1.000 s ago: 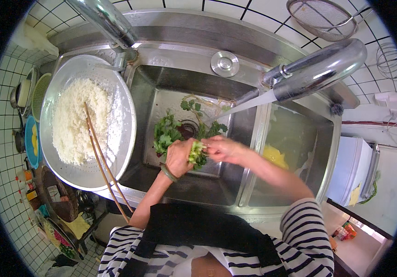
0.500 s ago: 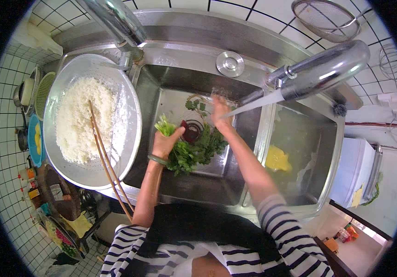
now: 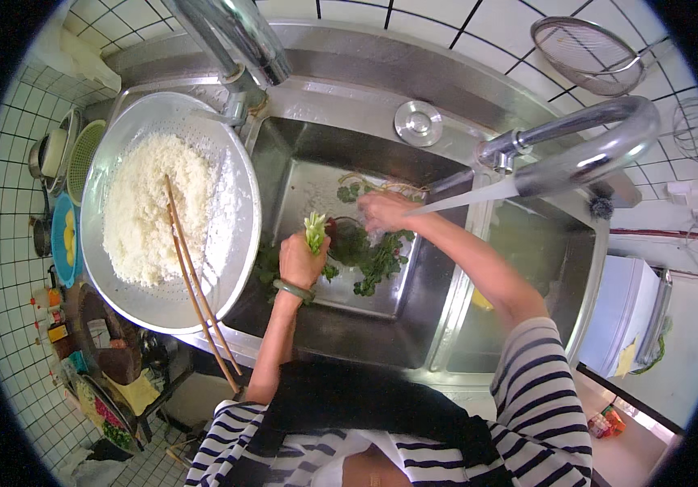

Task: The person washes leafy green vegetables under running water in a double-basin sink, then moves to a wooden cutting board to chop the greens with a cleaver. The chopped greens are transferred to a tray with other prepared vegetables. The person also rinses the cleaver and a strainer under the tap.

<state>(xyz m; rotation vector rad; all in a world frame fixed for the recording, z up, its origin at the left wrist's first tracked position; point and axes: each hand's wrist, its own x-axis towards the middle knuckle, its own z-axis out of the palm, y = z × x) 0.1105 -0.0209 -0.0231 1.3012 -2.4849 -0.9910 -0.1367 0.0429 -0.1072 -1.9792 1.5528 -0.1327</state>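
Gripping bunched cilantro (image 3: 315, 232), left hand (image 3: 300, 260) is inside the sink basin (image 3: 349, 345). Remaining: loose sprigs (image 3: 380, 266), unbunched, on the basin's floor. Farther in the basin, right hand (image 3: 385, 213) meets the faucet stream (image 3: 475, 197), grip unclear.

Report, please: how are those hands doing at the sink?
Left hand closed around coriander-like stems. Right hand at the water stream, grip unclear. Colander of white rice at left, not blocking either hand.

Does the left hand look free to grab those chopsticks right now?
Probably not: the left hand is closed around green herbs, though nothing seems to block the chopsticks jutting over the rim of the colander.
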